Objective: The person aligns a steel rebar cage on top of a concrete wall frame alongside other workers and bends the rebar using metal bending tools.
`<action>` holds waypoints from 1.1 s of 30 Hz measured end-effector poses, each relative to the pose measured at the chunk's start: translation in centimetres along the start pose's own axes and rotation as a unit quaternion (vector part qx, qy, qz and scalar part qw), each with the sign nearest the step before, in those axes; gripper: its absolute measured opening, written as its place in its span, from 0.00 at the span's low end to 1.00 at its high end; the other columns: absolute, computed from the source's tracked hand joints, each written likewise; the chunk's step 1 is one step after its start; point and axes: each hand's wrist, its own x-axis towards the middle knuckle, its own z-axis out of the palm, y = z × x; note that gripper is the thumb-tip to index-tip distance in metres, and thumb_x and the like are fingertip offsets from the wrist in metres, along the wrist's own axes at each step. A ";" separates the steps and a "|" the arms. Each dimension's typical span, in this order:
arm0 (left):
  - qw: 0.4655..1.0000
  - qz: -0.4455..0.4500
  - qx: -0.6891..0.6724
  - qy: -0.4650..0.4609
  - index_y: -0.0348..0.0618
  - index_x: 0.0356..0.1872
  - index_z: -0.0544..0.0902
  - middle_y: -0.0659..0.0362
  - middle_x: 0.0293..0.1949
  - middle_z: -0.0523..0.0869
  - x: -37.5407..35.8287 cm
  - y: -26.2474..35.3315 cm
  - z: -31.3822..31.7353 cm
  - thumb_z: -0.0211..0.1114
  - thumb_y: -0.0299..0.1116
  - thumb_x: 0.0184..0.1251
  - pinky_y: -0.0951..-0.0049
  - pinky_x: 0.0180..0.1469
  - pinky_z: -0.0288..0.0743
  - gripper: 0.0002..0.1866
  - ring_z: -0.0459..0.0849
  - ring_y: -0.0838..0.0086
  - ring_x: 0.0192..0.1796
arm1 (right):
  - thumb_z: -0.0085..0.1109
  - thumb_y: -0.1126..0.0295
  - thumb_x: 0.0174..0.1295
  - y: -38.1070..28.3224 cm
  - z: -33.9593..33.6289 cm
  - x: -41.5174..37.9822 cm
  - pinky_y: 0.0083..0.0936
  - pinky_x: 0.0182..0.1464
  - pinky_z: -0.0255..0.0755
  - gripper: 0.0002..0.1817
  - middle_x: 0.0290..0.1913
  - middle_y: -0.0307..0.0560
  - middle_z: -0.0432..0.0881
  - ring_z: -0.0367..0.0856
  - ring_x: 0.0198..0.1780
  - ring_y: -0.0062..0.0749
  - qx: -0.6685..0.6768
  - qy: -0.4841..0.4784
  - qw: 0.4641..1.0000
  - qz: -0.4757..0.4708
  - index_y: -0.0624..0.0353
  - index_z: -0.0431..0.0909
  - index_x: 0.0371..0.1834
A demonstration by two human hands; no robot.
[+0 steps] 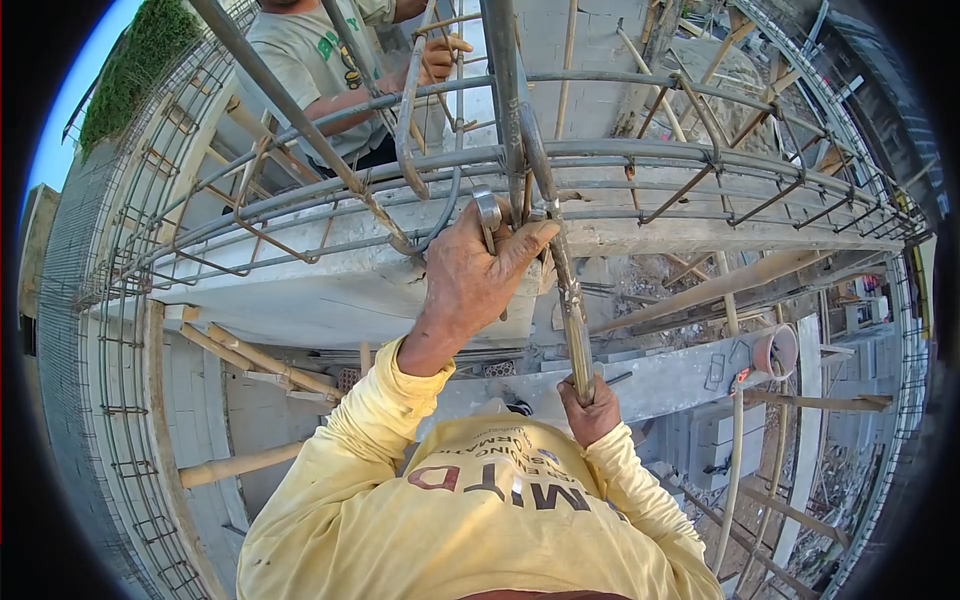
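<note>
My left hand (465,270) is closed around a silver metal tool (488,212) with a rounded head, at the middle of the rebar cage (640,150). Its thumb points right, towards a long steel bar (568,290); most of the tool is hidden behind the fingers. Lower down and to the right, my right hand (590,408) wraps around the bottom end of that bar. The bar slants up past my left thumb and overlaps the upright rebar (508,110) in this view.
Across the cage stands a person in a grey shirt (300,60), one hand near a bent bar (408,110). A concrete beam (330,280) runs beneath the cage. Below are a plank (660,385), a bucket (775,352), wooden props (720,300) and grey blocks (715,440).
</note>
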 end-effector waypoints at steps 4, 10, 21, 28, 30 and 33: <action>1.000 -0.009 0.013 0.005 0.39 0.37 0.81 0.61 0.19 0.78 0.1 1.4 -0.2 0.71 0.53 0.61 0.70 0.26 0.70 0.24 0.76 0.71 0.22 | 0.65 0.68 0.61 -0.8 0.2 -0.5 0.29 0.29 0.67 0.09 0.22 0.46 0.73 0.67 0.22 0.30 0.005 -0.002 1.000 -0.019 0.61 0.75 0.33; 1.000 -0.018 -0.015 -0.019 0.40 0.42 0.82 0.62 0.20 0.80 0.2 1.7 -0.7 0.72 0.50 0.62 0.72 0.26 0.71 0.22 0.77 0.74 0.22 | 0.64 0.72 0.62 -1.4 0.6 -0.5 0.22 0.29 0.64 0.06 0.22 0.32 0.69 0.65 0.25 0.17 0.060 -0.039 0.997 0.001 0.60 0.76 0.33; 0.982 -0.015 -0.184 -0.037 0.38 0.61 0.71 0.72 0.16 0.66 -2.1 1.8 -1.2 0.67 0.31 0.67 0.81 0.22 0.52 0.24 0.61 0.88 0.20 | 0.64 0.72 0.63 -0.8 1.0 -0.2 0.22 0.28 0.62 0.06 0.21 0.31 0.68 0.63 0.24 0.16 0.067 -0.040 0.997 0.017 0.57 0.75 0.33; 0.982 -0.057 -0.154 -0.089 0.39 0.61 0.70 0.74 0.17 0.64 -1.5 2.0 -2.3 0.65 0.28 0.67 0.81 0.23 0.51 0.23 0.59 0.89 0.20 | 0.64 0.72 0.63 -0.9 0.9 0.0 0.22 0.28 0.63 0.06 0.21 0.31 0.67 0.63 0.24 0.17 0.064 -0.041 0.997 -0.002 0.57 0.75 0.33; 0.978 -0.067 -0.176 -0.086 0.39 0.61 0.71 0.74 0.17 0.64 -1.5 2.3 -2.2 0.66 0.28 0.67 0.80 0.22 0.51 0.23 0.59 0.88 0.20 | 0.64 0.71 0.63 -0.8 0.9 -0.1 0.22 0.28 0.63 0.07 0.21 0.32 0.67 0.63 0.24 0.17 0.060 -0.041 0.997 0.001 0.57 0.74 0.32; 0.984 -0.058 -0.155 -0.071 0.40 0.60 0.73 0.74 0.16 0.64 -1.1 2.1 -1.8 0.67 0.30 0.67 0.80 0.22 0.53 0.22 0.59 0.87 0.20 | 0.64 0.71 0.63 -0.5 1.1 -0.1 0.22 0.28 0.63 0.07 0.21 0.32 0.68 0.64 0.24 0.18 0.070 -0.032 0.997 0.002 0.57 0.74 0.32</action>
